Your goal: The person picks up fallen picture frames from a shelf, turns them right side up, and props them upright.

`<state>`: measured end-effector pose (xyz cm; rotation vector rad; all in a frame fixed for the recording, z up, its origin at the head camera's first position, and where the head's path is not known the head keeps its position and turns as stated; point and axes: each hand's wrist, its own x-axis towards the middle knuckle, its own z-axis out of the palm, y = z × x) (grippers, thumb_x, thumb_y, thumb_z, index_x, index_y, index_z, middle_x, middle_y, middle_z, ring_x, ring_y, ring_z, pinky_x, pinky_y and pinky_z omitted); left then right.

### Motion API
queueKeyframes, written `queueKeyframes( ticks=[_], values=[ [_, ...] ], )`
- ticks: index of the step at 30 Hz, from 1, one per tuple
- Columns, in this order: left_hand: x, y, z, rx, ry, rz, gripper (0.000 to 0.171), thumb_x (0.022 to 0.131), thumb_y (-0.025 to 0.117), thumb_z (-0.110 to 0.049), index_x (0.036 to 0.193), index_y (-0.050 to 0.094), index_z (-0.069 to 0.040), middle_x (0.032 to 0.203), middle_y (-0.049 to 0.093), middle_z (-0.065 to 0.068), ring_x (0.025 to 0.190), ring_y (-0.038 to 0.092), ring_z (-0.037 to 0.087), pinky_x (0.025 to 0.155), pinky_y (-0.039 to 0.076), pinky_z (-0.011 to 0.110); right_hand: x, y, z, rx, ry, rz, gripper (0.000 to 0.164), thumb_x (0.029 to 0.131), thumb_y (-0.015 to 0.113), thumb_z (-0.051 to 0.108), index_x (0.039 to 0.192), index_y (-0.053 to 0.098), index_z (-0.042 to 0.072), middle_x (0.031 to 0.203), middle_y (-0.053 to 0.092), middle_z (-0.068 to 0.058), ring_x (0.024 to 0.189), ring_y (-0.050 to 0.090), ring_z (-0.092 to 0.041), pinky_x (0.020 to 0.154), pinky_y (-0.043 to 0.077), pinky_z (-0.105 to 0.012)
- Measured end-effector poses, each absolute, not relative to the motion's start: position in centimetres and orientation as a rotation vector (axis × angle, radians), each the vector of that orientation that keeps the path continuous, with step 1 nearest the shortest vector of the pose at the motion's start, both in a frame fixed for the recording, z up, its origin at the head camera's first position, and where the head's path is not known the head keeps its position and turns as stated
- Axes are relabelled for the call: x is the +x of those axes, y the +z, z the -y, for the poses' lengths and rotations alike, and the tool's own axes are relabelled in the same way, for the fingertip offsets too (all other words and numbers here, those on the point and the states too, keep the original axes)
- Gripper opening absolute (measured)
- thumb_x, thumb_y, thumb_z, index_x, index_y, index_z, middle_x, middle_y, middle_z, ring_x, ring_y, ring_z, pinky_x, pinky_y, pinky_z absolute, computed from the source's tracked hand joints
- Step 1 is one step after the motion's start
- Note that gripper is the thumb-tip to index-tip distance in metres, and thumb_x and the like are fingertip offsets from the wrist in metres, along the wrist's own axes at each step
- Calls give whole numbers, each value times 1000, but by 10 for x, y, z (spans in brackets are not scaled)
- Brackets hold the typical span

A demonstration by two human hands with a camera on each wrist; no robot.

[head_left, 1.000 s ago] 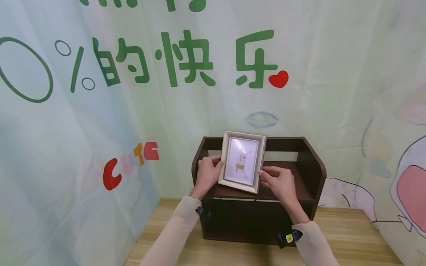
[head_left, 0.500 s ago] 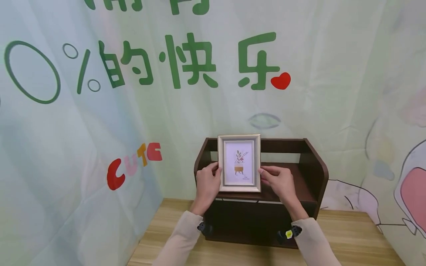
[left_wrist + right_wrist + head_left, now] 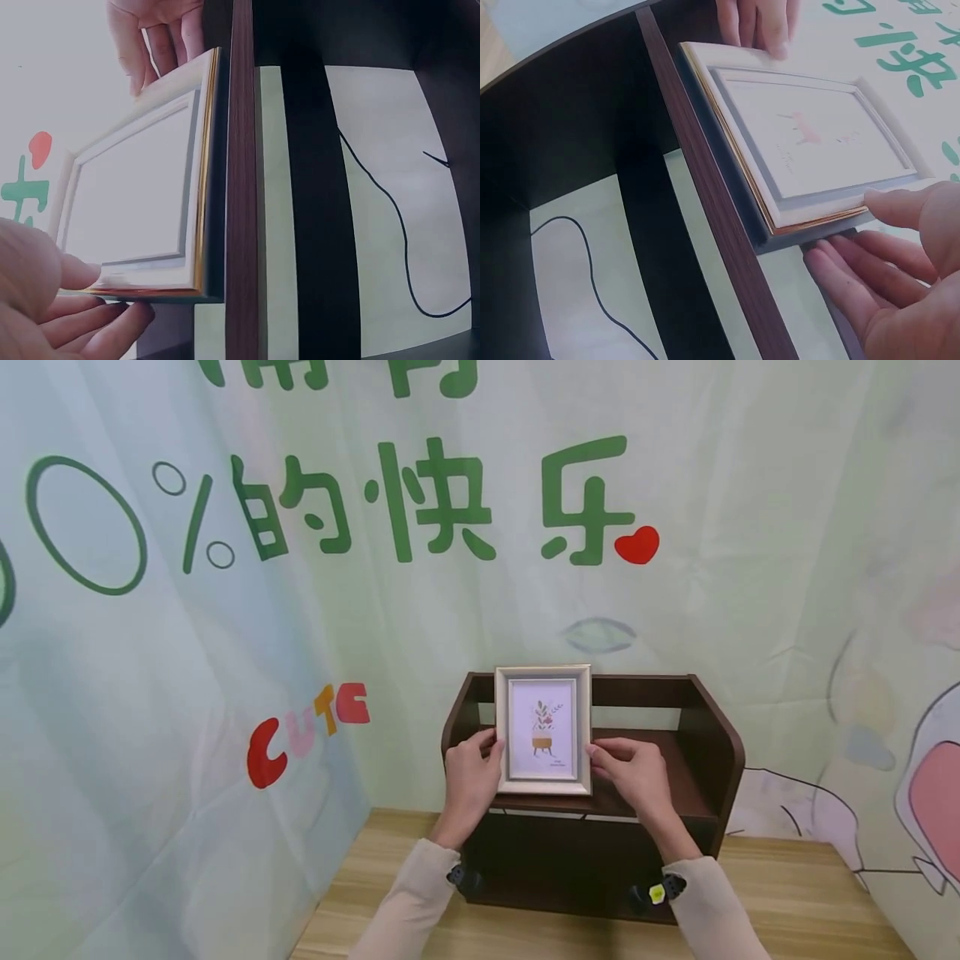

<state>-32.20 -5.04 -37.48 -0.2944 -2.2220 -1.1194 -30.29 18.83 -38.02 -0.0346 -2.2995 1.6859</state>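
A picture frame [image 3: 543, 787] with a pale gold border and a potted-plant print stands upright at the front of the upper shelf of a dark brown shelf unit [image 3: 682, 768]. My left hand [image 3: 472, 781] pinches its left edge, thumb on the front and fingers behind. On the opposite edge, my right hand [image 3: 633, 777] pinches the frame the same way. Both wrist views show the frame's lower edge at the shelf board [image 3: 241, 180]; whether it bears fully on the board is hard to tell.
The shelf unit stands on a wood-grain table [image 3: 397, 843]. Behind it hangs a printed cloth backdrop [image 3: 420, 627] with green characters and a red heart [image 3: 637, 545]. The unit's raised side panels flank the upper shelf, and its lower compartment is dark.
The frame was tilted a second ago and turned to stand straight, facing me. Both hands kept their hold on its edges. Over the last half second it has barely moved.
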Motion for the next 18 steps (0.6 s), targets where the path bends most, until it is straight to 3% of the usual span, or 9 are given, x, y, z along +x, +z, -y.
queueKeyframes(
  ticks=[7,9,12,16,18],
  values=[
    [-303,-366,59,-396,-1046,2212,21,93,68,-16,109,73,-4,99,77,11,84,74,19,70,61,27,-282,-371,-205,-48,1346,2387,58,84,65,63,118,70,15,118,71,-10,102,65,-24,81,56,-31],
    [-297,-362,65,-449,-955,2189,19,91,70,-16,106,73,-5,96,76,9,79,73,16,67,60,26,-274,-365,-211,-45,1282,2389,62,84,62,66,120,69,16,120,71,-10,106,64,-25,84,55,-36],
    [-290,-353,79,-544,-801,2131,18,90,71,-17,105,73,-7,98,74,7,84,70,17,72,60,29,-259,-357,-221,-30,1189,2366,60,87,59,66,120,69,16,119,71,-10,108,64,-27,86,54,-40],
    [-285,-345,101,-641,-635,2062,26,87,75,-21,108,71,-6,107,70,10,102,67,25,87,58,38,-239,-348,-238,1,1107,2309,49,92,60,56,120,69,17,115,72,-9,103,65,-21,80,52,-21],
    [-284,-344,111,-656,-576,2058,34,85,77,-24,112,69,-5,112,68,12,107,64,27,89,58,40,-230,-345,-247,1,1090,2284,46,92,61,52,121,69,17,115,72,-9,98,65,-7,76,48,-10]
  ],
)
